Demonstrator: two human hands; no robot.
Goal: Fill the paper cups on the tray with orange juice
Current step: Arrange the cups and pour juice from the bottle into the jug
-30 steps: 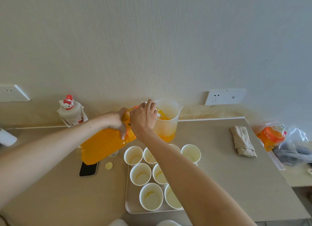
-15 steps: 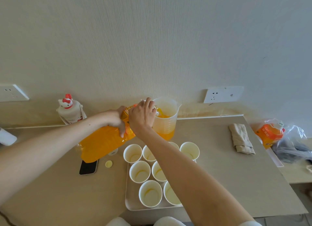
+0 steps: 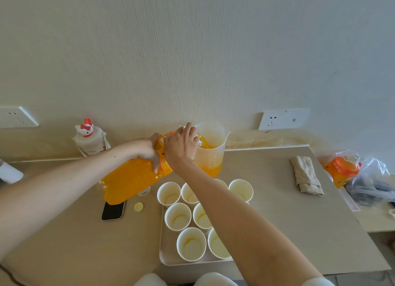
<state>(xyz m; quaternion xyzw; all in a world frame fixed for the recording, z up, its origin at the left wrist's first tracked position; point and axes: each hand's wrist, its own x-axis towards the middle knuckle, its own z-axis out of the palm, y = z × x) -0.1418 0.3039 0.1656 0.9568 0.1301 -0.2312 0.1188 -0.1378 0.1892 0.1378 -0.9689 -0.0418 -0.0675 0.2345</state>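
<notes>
Gripping the large clear plastic bottle of orange juice (image 3: 132,178) at its labelled shoulder, the left hand (image 3: 147,149) is wrapping its fingers over the upper side. The right hand (image 3: 180,146) is closing round the bottle's neck, just beside the left hand; the mouth itself is hidden behind the right hand's fingers. The bottle is lying tilted above the beige tabletop (image 3: 277,221), its long axis running from the base at lower left up to the neck at upper right, and the neck is pointing into the translucent ribbed plastic measuring jug (image 3: 210,155). Orange juice is entering the jug at its rim and is filling roughly its lower third. The bottle is showing bright orange along most of its body, with a yellow-orange label under both hands. In front of the jug, the white paper cups (image 3: 177,216) are standing upright in rows on the white rectangular tray (image 3: 166,258), each holding only a faint yellow trace at the bottom; the right forearm is crossing over several of them. A small round yellow cap (image 3: 138,206) and a black smartphone (image 3: 113,209) are lying left of the tray. A folded beige cloth (image 3: 306,174) is lying well to the right.
</notes>
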